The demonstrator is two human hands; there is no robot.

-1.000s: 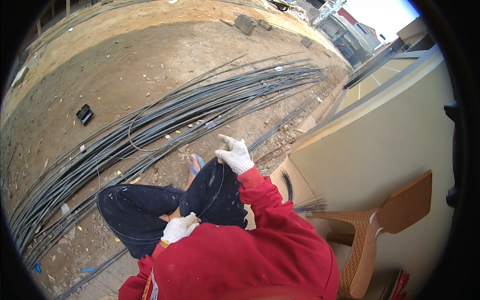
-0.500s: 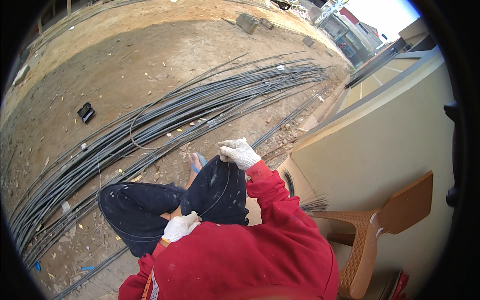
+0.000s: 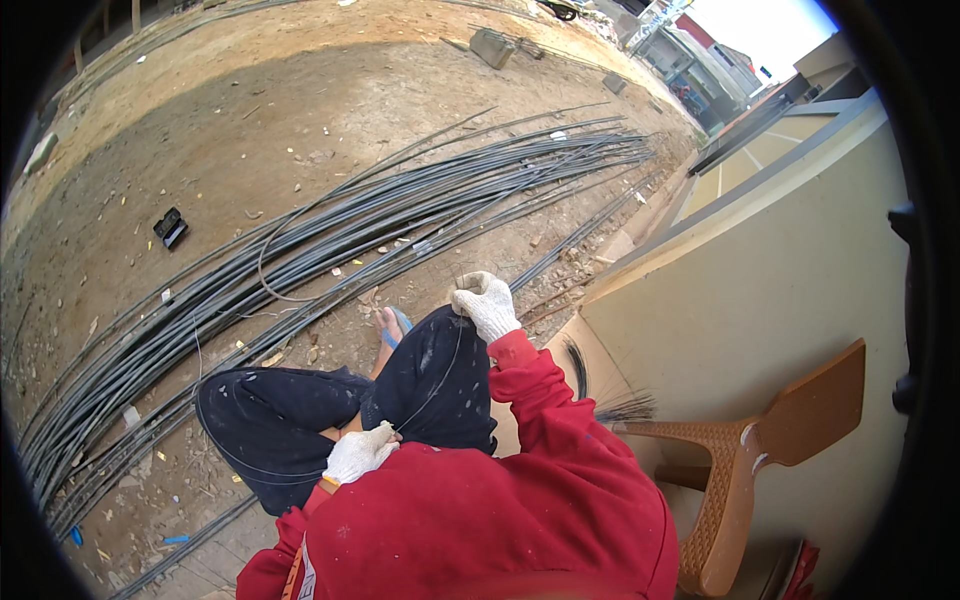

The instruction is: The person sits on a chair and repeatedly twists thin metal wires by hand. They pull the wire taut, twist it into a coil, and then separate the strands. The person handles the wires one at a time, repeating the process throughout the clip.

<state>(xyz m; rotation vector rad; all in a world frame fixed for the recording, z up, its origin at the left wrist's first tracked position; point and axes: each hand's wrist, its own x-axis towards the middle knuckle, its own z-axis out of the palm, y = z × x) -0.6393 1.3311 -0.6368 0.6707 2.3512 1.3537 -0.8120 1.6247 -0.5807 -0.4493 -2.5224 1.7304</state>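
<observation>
I sit in a red top and dark trousers. My left hand [image 3: 360, 452], in a white knit glove, pinches one end of a thin dark wire [image 3: 435, 375] at my lap. The wire runs up over my right knee to my right hand [image 3: 487, 303], also gloved, which grips its other end beside the knee. The wire bows slightly between the two hands. One foot in a blue sandal [image 3: 392, 325] shows past the knees.
A long bundle of steel reinforcing bars [image 3: 330, 240] lies across the dirt ground in front. A small black object [image 3: 170, 227] lies at the left. A beige wall [image 3: 790, 290] and a brown plastic chair [image 3: 760, 450] stand at my right, with a bunch of cut wires [image 3: 600, 390].
My right hand has come down and nearer, from raised above the knee to resting at the knee. The left hand has stayed at my lap.
</observation>
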